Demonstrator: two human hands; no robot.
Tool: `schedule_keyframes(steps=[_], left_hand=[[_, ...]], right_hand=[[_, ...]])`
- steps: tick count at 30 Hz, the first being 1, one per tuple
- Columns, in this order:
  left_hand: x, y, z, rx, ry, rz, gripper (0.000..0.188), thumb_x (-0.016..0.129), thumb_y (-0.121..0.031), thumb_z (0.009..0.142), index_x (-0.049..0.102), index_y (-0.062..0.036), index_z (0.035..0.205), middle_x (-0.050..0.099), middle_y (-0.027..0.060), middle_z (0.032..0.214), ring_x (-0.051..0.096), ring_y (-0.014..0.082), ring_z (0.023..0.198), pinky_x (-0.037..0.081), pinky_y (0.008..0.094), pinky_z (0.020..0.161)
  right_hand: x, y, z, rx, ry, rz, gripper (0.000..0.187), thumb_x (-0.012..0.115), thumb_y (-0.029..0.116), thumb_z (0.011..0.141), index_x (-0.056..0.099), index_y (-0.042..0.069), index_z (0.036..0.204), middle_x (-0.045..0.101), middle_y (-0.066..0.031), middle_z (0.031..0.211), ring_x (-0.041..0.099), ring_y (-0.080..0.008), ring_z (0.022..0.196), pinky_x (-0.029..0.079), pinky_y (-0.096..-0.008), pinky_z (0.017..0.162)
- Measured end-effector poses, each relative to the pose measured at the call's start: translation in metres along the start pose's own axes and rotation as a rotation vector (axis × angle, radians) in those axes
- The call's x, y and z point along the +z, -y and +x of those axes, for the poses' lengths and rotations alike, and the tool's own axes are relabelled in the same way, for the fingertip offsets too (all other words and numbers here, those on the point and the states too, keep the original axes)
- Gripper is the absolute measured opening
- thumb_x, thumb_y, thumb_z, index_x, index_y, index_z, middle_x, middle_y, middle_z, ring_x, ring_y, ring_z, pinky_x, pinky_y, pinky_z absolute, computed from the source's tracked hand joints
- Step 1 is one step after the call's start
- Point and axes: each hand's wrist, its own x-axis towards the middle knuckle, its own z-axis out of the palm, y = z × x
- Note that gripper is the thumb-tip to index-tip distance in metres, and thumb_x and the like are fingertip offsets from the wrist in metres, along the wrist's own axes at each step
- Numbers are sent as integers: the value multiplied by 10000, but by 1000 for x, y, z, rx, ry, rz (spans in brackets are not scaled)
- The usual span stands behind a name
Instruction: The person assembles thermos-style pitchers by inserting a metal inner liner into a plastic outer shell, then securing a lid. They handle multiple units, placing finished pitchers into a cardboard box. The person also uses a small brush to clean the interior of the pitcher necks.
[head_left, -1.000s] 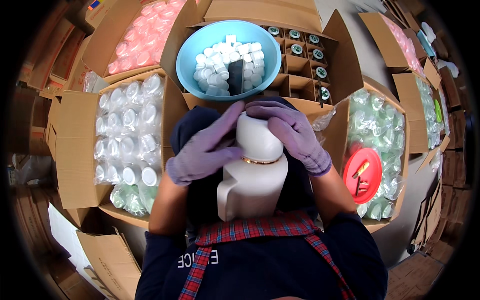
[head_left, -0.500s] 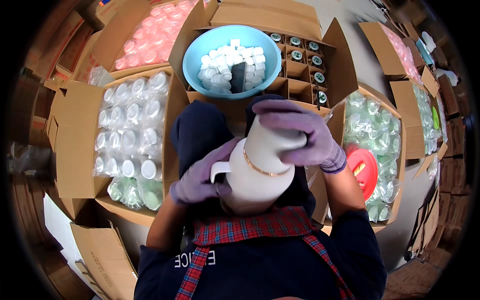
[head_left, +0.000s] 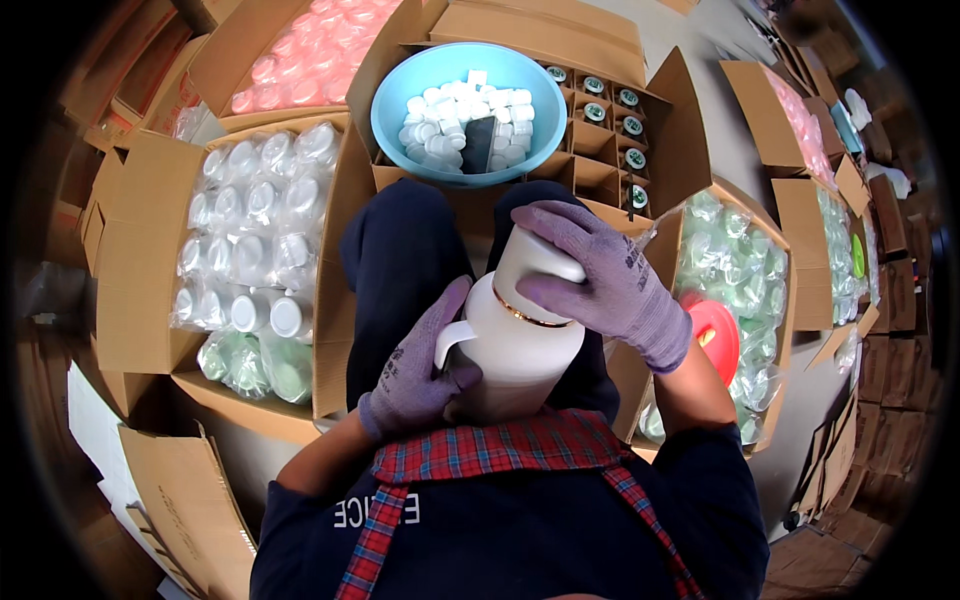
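Observation:
A white thermos jug (head_left: 515, 355) with a gold band near its top leans over my lap, between my knees and the checked apron. My left hand (head_left: 415, 365), in a purple-grey knit glove, is wrapped round the jug's side by its white handle (head_left: 455, 337). The gloved right hand (head_left: 610, 280) grips the white cup-shaped lid (head_left: 520, 262) from above and the right, thumb and fingers closed round it. The lid sits on the jug just above the gold band. My fingers hide part of both.
Ahead, a light blue basin (head_left: 385, 130) holds small white stoppers and a dark slab. It rests on a divided carton (head_left: 590, 215) containing several jars with printed lids. Boxes of bagged white lids (head_left: 262, 200), pink pieces (head_left: 330, 45) and green pieces (head_left: 735, 245) surround me; a red dish (head_left: 725, 350) lies right.
My right hand has turned at the lid, which was blurred and now shows steadily. The jug and my left hand have shifted only slightly.

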Motion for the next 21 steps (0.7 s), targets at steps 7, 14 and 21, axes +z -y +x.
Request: schedule_keyframes(steps=[7, 14, 21], left_hand=[[13, -13, -7, 49, -95, 170, 805, 727, -142, 852, 310, 50, 1514, 312, 266, 1583, 305, 346, 1490, 262, 403, 1207], [-8, 13, 18, 223, 83, -166, 774, 770, -143, 817, 403, 62, 1467, 364, 259, 1559, 273, 360, 1504, 254, 411, 1203], [22, 8, 6, 247, -109, 59, 800, 727, -136, 851, 314, 46, 1512, 268, 282, 1590, 297, 402, 1484, 256, 426, 1201]], right_hand=[[4, 44, 9, 442, 45, -326, 703, 732, 426, 848, 533, -16, 1357, 589, -234, 1285, 602, -413, 1162, 487, -417, 1001], [-40, -31, 3, -115, 197, 247, 849, 783, 413, 799, 460, -10, 1459, 456, -229, 1478, 483, -362, 1345, 395, -400, 1099], [1, 4, 13, 323, 15, -73, 602, 715, 340, 866, 579, -23, 1326, 664, -198, 1171, 657, -329, 1109, 498, -380, 962]])
